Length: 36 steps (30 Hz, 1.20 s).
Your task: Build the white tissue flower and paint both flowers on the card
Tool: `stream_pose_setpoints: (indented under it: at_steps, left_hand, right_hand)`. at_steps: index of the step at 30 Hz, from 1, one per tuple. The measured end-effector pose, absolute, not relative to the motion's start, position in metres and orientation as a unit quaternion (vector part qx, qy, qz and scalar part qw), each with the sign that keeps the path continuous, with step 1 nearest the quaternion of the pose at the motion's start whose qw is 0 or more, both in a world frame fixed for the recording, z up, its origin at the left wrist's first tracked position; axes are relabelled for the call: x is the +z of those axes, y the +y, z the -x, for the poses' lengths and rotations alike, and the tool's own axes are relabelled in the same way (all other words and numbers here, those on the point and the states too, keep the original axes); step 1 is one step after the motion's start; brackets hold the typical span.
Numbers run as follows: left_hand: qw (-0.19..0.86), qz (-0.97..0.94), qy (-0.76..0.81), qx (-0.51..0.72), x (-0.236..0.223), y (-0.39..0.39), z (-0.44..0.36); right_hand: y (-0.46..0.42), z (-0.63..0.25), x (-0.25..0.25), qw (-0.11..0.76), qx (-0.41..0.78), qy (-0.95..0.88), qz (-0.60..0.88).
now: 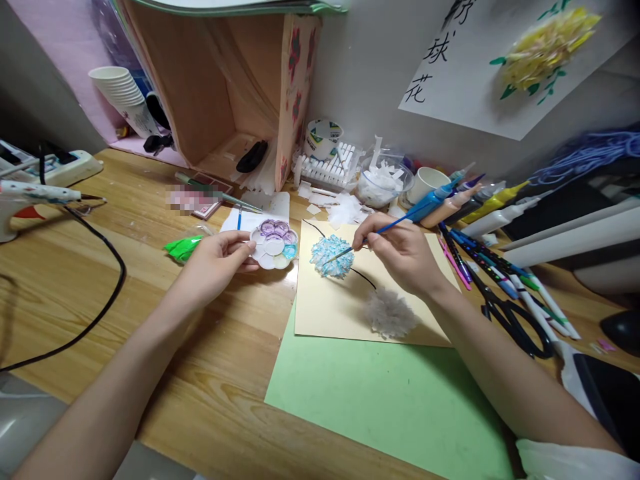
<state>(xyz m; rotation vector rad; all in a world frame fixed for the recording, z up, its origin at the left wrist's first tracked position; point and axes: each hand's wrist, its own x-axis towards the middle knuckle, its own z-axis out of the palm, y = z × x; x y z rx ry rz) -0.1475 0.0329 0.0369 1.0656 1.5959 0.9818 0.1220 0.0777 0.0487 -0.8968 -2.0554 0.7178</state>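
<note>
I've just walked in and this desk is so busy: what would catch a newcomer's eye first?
Probably the fluffy blue-and-white pompom on the cream sheet, with the tip of the blue brush in the right hand at it. Just left, the left hand holds a flower-shaped palette stained purple and blue. A yellow flower stands out at the upper right.

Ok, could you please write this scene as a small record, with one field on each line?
Left hand: left hand holds the white palette, purple and blue paint in its wells
Right hand: right hand holds the blue paintbrush
Brush tip: at the blue-and-white tuft; contact hard to confirm
Second tuft: greyish-white tuft, nearer the wearer
Sheets: cream sheet overlapping green sheet
Right side: black scissors among pens
Upper right: yellow flower on a sheet with handwritten characters
</note>
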Motion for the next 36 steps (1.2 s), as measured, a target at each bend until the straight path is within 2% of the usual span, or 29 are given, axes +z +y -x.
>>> stream_pose_setpoints:
  at_steps: [8, 31, 36]
  left_hand:
    - [0.482, -0.446, 0.645, 0.39, 0.036, 0.034, 0.147]
    - [0.474, -0.445, 0.653, 0.387, 0.034, 0.034, 0.147]
    - [0.488, -0.42, 0.654, 0.397, 0.042, 0.033, 0.142]
  right_hand:
    - [0.072, -0.114, 0.048, 0.336, 0.202, -0.857, 0.335]
    - [0.066, -0.112, 0.052, 0.329, 0.184, -0.876, 0.303]
    - [0.064, -0.114, 0.057, 0.392, 0.196, -0.844, 0.308]
